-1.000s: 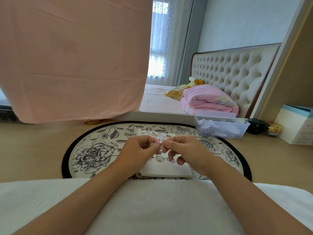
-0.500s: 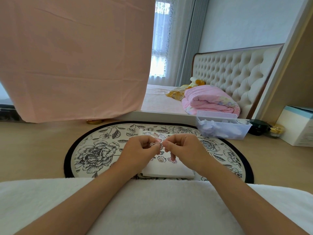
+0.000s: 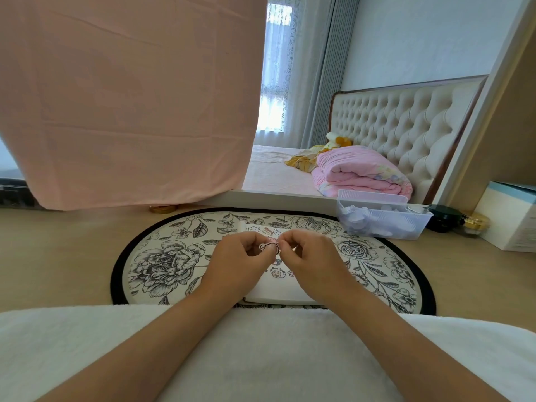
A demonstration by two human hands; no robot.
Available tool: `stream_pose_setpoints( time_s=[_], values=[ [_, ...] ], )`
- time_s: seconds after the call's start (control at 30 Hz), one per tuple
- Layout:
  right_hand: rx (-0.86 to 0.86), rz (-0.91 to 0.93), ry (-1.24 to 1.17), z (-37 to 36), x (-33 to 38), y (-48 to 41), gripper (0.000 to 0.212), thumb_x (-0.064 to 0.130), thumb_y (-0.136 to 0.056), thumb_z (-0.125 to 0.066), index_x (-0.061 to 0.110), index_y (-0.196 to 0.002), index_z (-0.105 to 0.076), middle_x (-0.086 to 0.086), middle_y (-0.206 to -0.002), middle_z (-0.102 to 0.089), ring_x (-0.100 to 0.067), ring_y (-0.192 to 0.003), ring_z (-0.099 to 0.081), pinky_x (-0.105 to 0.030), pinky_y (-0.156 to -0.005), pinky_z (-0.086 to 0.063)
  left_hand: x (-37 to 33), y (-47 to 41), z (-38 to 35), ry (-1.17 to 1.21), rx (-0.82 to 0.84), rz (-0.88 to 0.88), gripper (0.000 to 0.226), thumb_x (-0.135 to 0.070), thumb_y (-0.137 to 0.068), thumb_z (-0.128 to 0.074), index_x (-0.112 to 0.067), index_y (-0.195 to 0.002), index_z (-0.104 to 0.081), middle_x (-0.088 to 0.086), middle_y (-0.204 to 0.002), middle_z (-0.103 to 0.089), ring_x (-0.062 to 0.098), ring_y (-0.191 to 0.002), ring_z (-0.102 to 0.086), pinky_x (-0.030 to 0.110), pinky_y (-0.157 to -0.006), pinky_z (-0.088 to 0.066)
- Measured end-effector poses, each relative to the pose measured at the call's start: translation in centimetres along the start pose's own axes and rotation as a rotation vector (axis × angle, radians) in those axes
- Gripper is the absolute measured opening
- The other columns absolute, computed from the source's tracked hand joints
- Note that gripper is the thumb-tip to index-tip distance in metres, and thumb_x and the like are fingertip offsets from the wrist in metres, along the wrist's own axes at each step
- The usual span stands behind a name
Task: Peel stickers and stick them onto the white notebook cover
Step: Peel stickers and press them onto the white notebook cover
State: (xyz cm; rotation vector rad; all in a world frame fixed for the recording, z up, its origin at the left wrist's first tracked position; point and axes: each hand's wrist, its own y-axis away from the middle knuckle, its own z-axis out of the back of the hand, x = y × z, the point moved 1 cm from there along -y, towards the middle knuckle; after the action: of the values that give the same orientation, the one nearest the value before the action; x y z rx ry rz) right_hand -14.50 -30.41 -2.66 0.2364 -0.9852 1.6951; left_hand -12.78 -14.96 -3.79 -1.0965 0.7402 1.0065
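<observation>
Pinched between the fingertips of the left hand (image 3: 240, 262) and the right hand (image 3: 311, 264), one small sticker (image 3: 270, 247) with a black outline was held above the single white notebook (image 3: 280, 291), which lay flat, already carrying several cartoon stickers, on one oval flower-printed mat (image 3: 162, 256).

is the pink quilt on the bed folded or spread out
Folded. The pink quilt sits in a thick layered bundle with rounded fold edges near the tufted headboard, not laid flat across the bed.
</observation>
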Motion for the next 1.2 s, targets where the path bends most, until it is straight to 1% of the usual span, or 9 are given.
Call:
stream_pose_setpoints(
  time_s=[0.2,0.27,0.33,0.4,0.5,0.7,0.87,1.07,1.2],
  values=[
    [-0.044,-0.019,-0.035,-0.5,0.3,0.0,0.023,0.019,-0.095,-0.06,0.024,-0.074,-0.07,0.023,-0.056,-0.058,-0.003,-0.054,-0.053,-0.013,-0.056,-0.038,-0.3,0.2,-0.1,-0.014,-0.053,0.004,0.017,-0.022,-0.088,-0.068,-0.025,-0.072,-0.073,0.007,-0.068,-0.072,0.011,-0.056,-0.056,0.038,-0.064,-0.053],
    [-0.025,-0.072,-0.134,-0.4,0.2,-0.1,0.026,0.02,-0.095,-0.062,0.023,-0.07,-0.069,0.018,-0.055,-0.058,-0.003,-0.051,-0.05,-0.02,-0.056,-0.045,-0.1,0.1,-0.1,-0.039,-0.069,0.006,0.014,-0.024,-0.088,-0.068,-0.025,-0.075,-0.072,0.004,-0.067,-0.072,0.009,-0.056,-0.056,0.041,-0.064,-0.053],
    [-0.012,-0.137,-0.236,-0.1,0.1,-0.1,0.028,0.021,-0.097,-0.063,0.023,-0.07,-0.069,0.013,-0.052,-0.057,-0.004,-0.048,-0.049,-0.028,-0.055,-0.049,0.1,0.2,-0.1,-0.078,-0.093,-0.012,0.006,-0.028,-0.087,-0.07,-0.029,-0.081,-0.07,-0.006,-0.069,-0.07,0.003,-0.058,-0.055,0.03,-0.06,-0.048],
    [-0.016,-0.172,-0.27,0.0,0.1,0.0,0.029,0.021,-0.097,-0.063,0.025,-0.069,-0.068,0.014,-0.049,-0.057,-0.005,-0.046,-0.05,-0.024,-0.052,-0.048,0.1,0.2,0.1,-0.204,-0.154,-0.083,0.013,-0.035,-0.085,-0.073,-0.035,-0.093,-0.063,-0.017,-0.082,-0.065,-0.001,-0.073,-0.055,0.014,-0.065,-0.04],
    [-0.083,-0.159,-0.173,-0.1,-0.4,-0.1,0.023,0.026,-0.097,-0.064,0.026,-0.074,-0.072,0.011,-0.057,-0.062,-0.003,-0.05,-0.052,-0.024,-0.056,-0.048,-0.4,0.2,0.3,-0.348,-0.186,-0.202,0.015,-0.036,-0.086,-0.072,-0.037,-0.092,-0.058,-0.019,-0.085,-0.06,-0.001,-0.077,-0.054,0.012,-0.063,-0.037],
    [-0.163,-0.068,0.069,-0.2,-0.4,0.0,0.016,0.034,-0.096,-0.064,0.027,-0.088,-0.076,0.017,-0.069,-0.065,-0.003,-0.06,-0.058,-0.026,-0.062,-0.051,-0.4,0.4,0.4,-0.544,-0.219,-0.143,0.009,-0.048,-0.088,-0.068,-0.042,-0.092,-0.063,-0.021,-0.092,-0.057,0.0,-0.077,-0.051,0.014,-0.058,-0.032],
    [-0.186,-0.042,0.143,-0.2,-0.2,0.1,0.015,0.034,-0.096,-0.064,0.027,-0.091,-0.076,0.018,-0.072,-0.065,-0.001,-0.06,-0.056,-0.021,-0.061,-0.047,-0.4,0.3,0.4,-0.441,-0.163,-0.127,0.009,-0.041,-0.087,-0.07,-0.039,-0.083,-0.062,-0.024,-0.082,-0.064,-0.007,-0.07,-0.053,0.016,-0.057,-0.034],
    [-0.156,-0.028,0.148,-0.2,0.1,0.2,0.013,0.033,-0.095,-0.065,0.028,-0.092,-0.077,0.019,-0.071,-0.063,-0.001,-0.06,-0.057,-0.019,-0.06,-0.043,0.0,0.0,0.0,-0.155,-0.066,-0.031,0.008,-0.034,-0.087,-0.072,-0.035,-0.08,-0.076,-0.023,-0.07,-0.07,-0.003,-0.067,-0.065,0.028,-0.071,-0.056],
    [-0.149,-0.017,0.184,-0.1,0.3,0.3,0.013,0.034,-0.095,-0.064,0.032,-0.091,-0.076,0.02,-0.073,-0.063,0.0,-0.064,-0.058,-0.016,-0.06,-0.041,-0.1,-0.1,0.0,-0.035,-0.035,-0.017,0.009,-0.03,-0.088,-0.073,-0.032,-0.081,-0.078,-0.018,-0.07,-0.074,-0.004,-0.065,-0.068,0.02,-0.067,-0.054]
  ],
)
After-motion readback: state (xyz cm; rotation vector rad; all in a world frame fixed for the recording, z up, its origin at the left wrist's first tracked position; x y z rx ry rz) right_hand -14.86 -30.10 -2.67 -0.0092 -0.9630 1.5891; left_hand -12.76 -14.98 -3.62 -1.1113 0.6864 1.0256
